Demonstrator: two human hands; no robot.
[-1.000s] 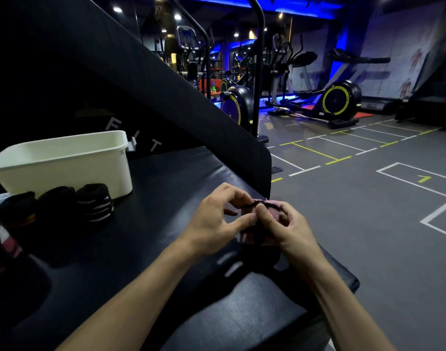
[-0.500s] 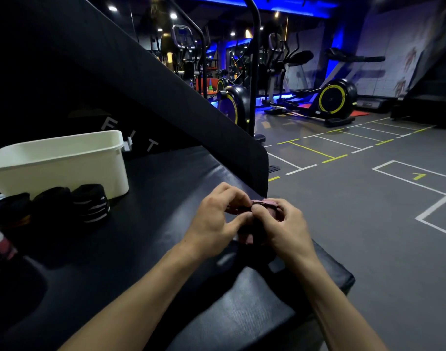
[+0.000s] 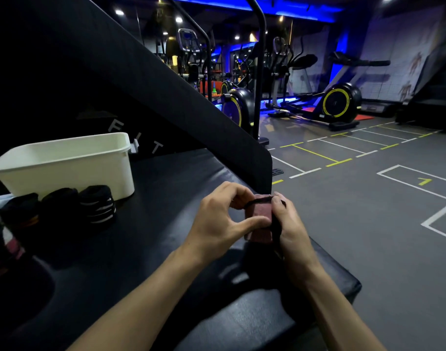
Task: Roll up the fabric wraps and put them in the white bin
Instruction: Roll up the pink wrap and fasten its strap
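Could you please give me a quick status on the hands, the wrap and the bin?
Left hand and right hand both grip pink wrap, mid-roll. Bin far left; three rolls in front. Nothing in the way.

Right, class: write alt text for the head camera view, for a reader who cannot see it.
Both hands, left hand and right hand, hold a pink fabric wrap over a black padded bench. Three rolled wraps sit before a white bin at left.
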